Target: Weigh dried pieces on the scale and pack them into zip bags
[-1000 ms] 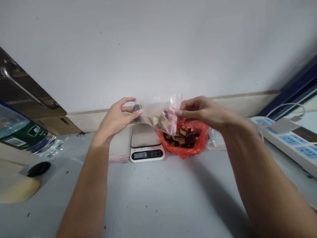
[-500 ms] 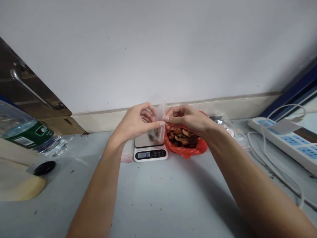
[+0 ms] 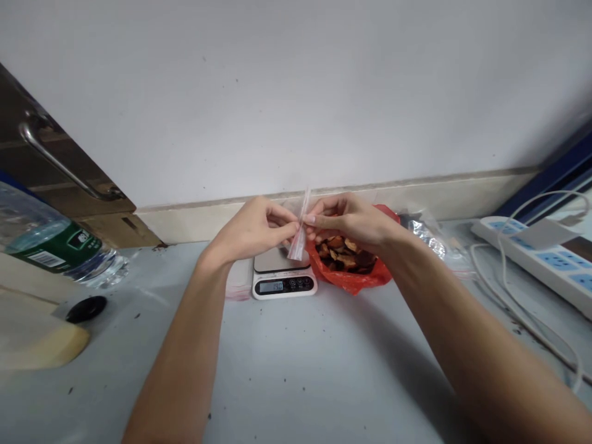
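White scale point(image 3: 285, 294), its display point(image 3: 271, 287) starting 1, ending 0.

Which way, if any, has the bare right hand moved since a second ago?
Yes, leftward: judged against the white rectangular digital scale, the right hand, pinching the clear plastic bag, is now nearer.

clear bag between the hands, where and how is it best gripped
The clear bag is probably best pinched at its mouth strip, thumb against fingers, coming from left and right. The strip stands narrow and nearly upright, leaving a thin side open to each hand; the left hand and right hand pinch it there. The film behind is mostly hidden.
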`<action>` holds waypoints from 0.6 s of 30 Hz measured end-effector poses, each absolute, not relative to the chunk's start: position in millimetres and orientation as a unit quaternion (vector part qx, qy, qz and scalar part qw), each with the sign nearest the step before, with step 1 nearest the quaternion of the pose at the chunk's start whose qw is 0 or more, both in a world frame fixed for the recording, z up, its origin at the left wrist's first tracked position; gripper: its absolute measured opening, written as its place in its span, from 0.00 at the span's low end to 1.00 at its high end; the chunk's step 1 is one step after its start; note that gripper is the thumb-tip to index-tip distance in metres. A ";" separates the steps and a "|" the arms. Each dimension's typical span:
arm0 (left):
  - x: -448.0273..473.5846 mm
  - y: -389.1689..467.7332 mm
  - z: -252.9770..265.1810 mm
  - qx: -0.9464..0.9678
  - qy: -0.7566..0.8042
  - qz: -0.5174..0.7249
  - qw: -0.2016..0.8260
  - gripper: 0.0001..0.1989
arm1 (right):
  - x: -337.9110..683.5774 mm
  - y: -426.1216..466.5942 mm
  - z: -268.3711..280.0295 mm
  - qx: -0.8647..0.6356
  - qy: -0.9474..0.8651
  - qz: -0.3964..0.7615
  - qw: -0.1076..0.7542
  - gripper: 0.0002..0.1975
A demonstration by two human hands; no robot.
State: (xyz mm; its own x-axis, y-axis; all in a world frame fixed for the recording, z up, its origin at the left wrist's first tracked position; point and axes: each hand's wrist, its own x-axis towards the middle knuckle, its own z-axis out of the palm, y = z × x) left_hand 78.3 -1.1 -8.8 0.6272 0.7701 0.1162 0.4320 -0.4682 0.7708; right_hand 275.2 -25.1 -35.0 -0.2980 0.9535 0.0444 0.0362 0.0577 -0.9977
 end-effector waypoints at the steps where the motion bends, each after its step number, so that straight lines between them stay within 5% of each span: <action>1: 78.1 -0.8 -8.8 0.824 0.371 0.227 0.364 0.14 | 275.0 -25.6 -34.2 -0.423 -0.599 0.536 0.418 0.15; 9: 82.0 0.5 -10.6 0.791 0.404 0.220 0.403 0.09 | 271.6 -30.9 -27.9 -0.507 -0.615 0.453 0.399 0.06; 18: 85.7 0.0 -16.6 0.774 0.391 0.249 0.433 0.07 | 280.7 -31.5 -23.6 -0.474 -0.623 0.493 0.380 0.05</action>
State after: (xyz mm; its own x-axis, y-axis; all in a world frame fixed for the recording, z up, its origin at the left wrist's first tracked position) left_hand 85.7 0.0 -16.6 0.5709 0.8197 0.0467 0.3894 -0.3204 0.8635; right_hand 280.7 -31.5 -23.6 -0.2628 0.9648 0.0062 0.2167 0.0653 -0.9740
